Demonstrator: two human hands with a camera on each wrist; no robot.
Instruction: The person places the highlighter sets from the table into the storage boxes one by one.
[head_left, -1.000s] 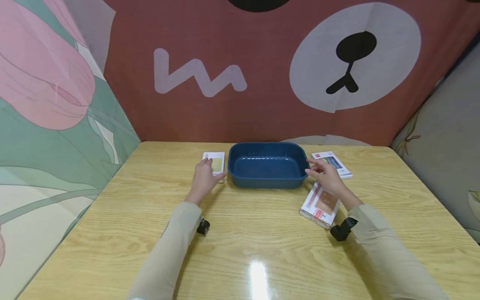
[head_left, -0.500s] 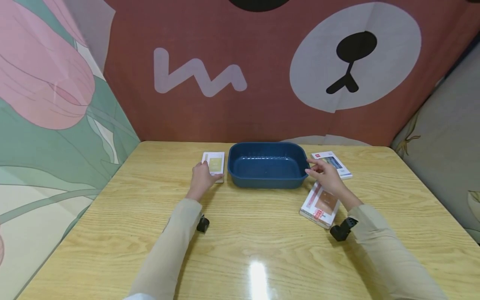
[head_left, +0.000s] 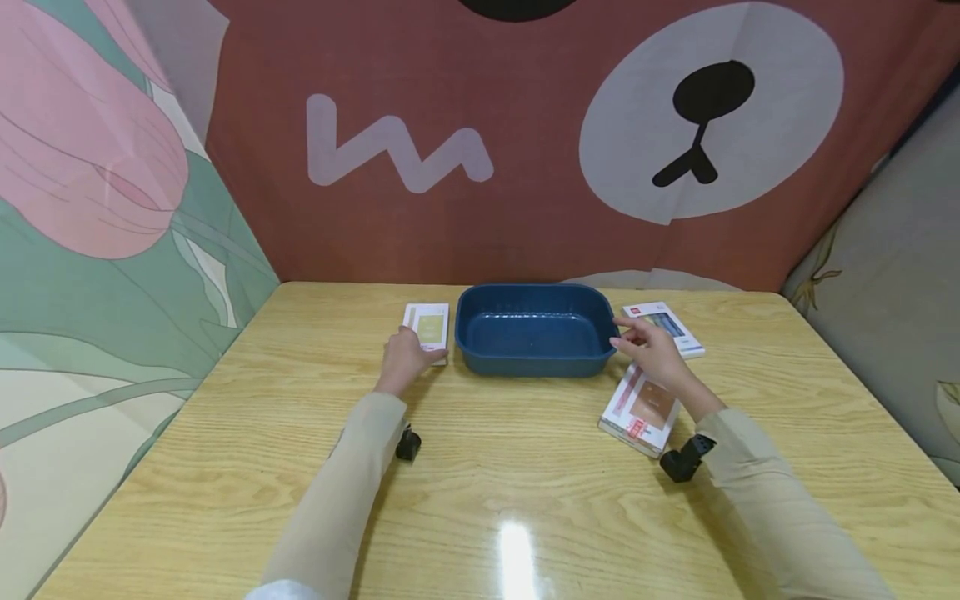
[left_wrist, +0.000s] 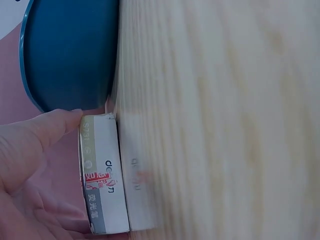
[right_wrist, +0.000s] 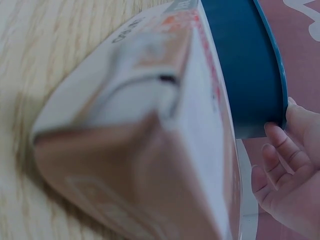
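Observation:
My left hand (head_left: 402, 360) grips a flat white highlighter box (head_left: 432, 327) with a yellow panel, lying on the table left of a dark blue basin (head_left: 536, 367). In the left wrist view my thumb (left_wrist: 62, 122) is at the box's end near the basin, and the fingers lie by the opposite end, mostly hidden. At the basin's right end my right hand (head_left: 662, 360) holds the rim lightly between thumb and index finger. The right wrist view shows its other fingers (right_wrist: 272, 162) loosely curled beside the basin's wall.
A white box with a brown panel (head_left: 651, 408) lies under my right wrist and looms large in the right wrist view. Behind it is another white box with a dark picture (head_left: 678, 332). The wooden table (head_left: 480, 467) ends at a printed cloth (head_left: 525, 233).
My left hand has shifted slightly back toward me and left, its fingers lower along the highlighter box's left side. The right hand and basin have stayed in place.

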